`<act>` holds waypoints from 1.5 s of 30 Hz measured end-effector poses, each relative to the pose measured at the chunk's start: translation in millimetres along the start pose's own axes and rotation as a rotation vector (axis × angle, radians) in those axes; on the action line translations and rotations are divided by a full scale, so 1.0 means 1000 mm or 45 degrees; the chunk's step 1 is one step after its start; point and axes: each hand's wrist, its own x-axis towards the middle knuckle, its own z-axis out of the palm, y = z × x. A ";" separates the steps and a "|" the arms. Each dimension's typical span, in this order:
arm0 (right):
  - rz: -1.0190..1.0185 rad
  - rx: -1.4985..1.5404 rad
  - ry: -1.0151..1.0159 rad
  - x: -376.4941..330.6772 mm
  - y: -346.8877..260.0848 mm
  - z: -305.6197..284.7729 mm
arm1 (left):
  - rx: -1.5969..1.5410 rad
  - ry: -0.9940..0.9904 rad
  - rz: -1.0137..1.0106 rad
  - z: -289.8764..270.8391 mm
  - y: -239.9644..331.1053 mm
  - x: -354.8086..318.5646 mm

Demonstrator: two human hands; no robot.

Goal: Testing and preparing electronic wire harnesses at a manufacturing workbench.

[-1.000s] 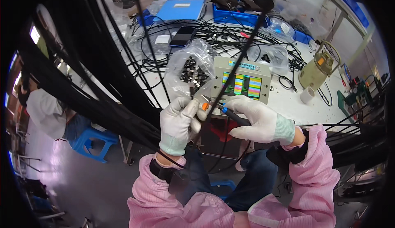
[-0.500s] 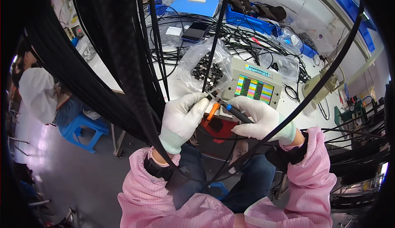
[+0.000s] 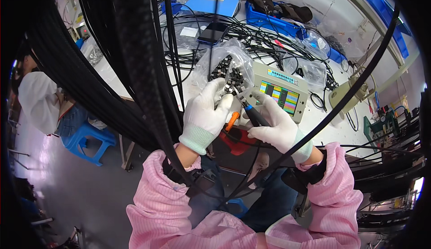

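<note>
My left hand (image 3: 202, 116), in a white glove, is at the mouth of a clear plastic bag (image 3: 202, 65) of small black connector pieces with silvery ends (image 3: 234, 74). A thin black cable (image 3: 213, 33) comes down from above into its curled fingers; the cable's end is hidden. My right hand (image 3: 279, 125), gloved too, is closed around a slim hand tool (image 3: 256, 115) with a black grip and blue collar. The tool's narrow metal tip reaches the connector pieces by my left fingertips. An orange curved piece (image 3: 232, 121) sits just below, at the table edge.
A grey tester with a colourful screen (image 3: 280, 97) stands right of the bag. Behind lie tangled black cables (image 3: 265, 42), a phone (image 3: 213, 33), a blue folder (image 3: 213, 3) and a blue bin (image 3: 269, 21). Thick hanging cables (image 3: 90, 87) crowd the left; a person sits beyond them.
Both hands have moved slightly up and away from me, to the bag's connector pieces. The hanging cable has swung left with my left hand, and the tool's tip has gone up with my right.
</note>
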 end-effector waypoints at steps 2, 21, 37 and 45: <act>-0.042 -0.088 0.004 0.009 0.007 -0.005 | 0.008 0.031 -0.063 0.004 -0.002 0.004; 0.293 -0.112 -0.020 0.060 -0.004 0.011 | 0.348 0.061 0.121 -0.012 -0.026 0.034; 0.276 -1.708 1.084 -0.084 0.113 -0.174 | -1.036 -1.316 -0.475 0.073 0.059 -0.106; 0.054 0.141 0.242 -0.195 0.105 -0.023 | -1.203 -0.950 -0.381 0.071 0.043 -0.135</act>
